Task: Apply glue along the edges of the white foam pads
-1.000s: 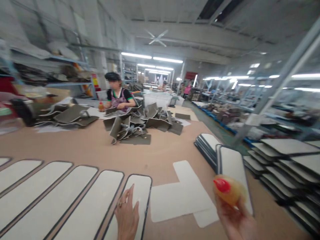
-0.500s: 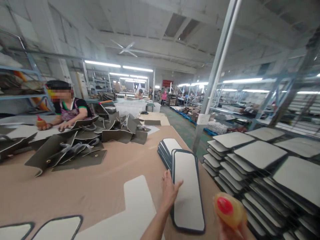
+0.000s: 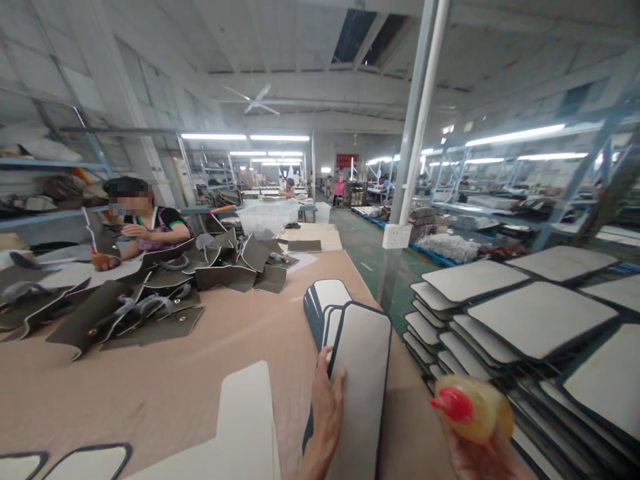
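My left hand (image 3: 326, 407) is at the left edge of a long white panel with a dark border (image 3: 361, 380), thumb over its face and fingers along the edge. This panel lies at a slant on top of a fanned stack of similar panels (image 3: 330, 291). Over on the right, my right hand (image 3: 483, 453) is wrapped round a squeeze bottle (image 3: 483, 410) of yellowish liquid, its red cap pointing left. White sheet pieces (image 3: 245, 427) lie on the table left of my left hand.
Tall stacks of white, dark-edged panels (image 3: 543, 317) stand on the right. A metal post (image 3: 413, 133) rises past the table's far right edge. Dark folded pieces with straps (image 3: 150, 313) are heaped on the brown table (image 3: 175, 393). A co-worker (image 3: 155, 223) sits at the left.
My left hand has shifted slightly left and down, and the top panel has turned to a slant, fanning those beneath. The bottle has moved right, its cap now turned leftward.
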A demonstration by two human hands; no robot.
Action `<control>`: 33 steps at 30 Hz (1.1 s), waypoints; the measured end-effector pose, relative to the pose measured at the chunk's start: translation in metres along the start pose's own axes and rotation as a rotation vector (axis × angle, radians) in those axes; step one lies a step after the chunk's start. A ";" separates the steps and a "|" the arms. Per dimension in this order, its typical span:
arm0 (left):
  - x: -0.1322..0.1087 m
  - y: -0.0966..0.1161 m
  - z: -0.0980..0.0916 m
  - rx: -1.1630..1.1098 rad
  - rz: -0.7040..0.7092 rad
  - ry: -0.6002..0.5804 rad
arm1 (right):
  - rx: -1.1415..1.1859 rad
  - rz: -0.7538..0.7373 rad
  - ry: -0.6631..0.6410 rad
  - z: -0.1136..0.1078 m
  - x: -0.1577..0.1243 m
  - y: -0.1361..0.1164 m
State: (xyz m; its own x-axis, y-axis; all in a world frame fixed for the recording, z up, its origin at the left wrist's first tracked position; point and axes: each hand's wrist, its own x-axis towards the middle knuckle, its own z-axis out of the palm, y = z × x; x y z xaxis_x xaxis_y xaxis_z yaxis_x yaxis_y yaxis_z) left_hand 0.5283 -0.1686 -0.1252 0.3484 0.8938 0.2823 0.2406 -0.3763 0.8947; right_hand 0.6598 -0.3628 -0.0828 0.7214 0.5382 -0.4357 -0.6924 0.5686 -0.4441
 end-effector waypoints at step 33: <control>0.003 0.131 -0.342 0.231 0.153 -1.276 | -0.679 0.048 -1.026 0.211 -0.101 0.096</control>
State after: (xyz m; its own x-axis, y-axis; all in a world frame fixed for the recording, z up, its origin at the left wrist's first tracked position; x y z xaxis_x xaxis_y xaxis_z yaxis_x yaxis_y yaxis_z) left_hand 0.2505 -0.1321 0.1110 0.9641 0.0263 -0.2641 0.2265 -0.6001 0.7672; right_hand 0.5224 -0.2317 0.0838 0.1555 0.9635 0.2180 -0.3616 0.2609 -0.8951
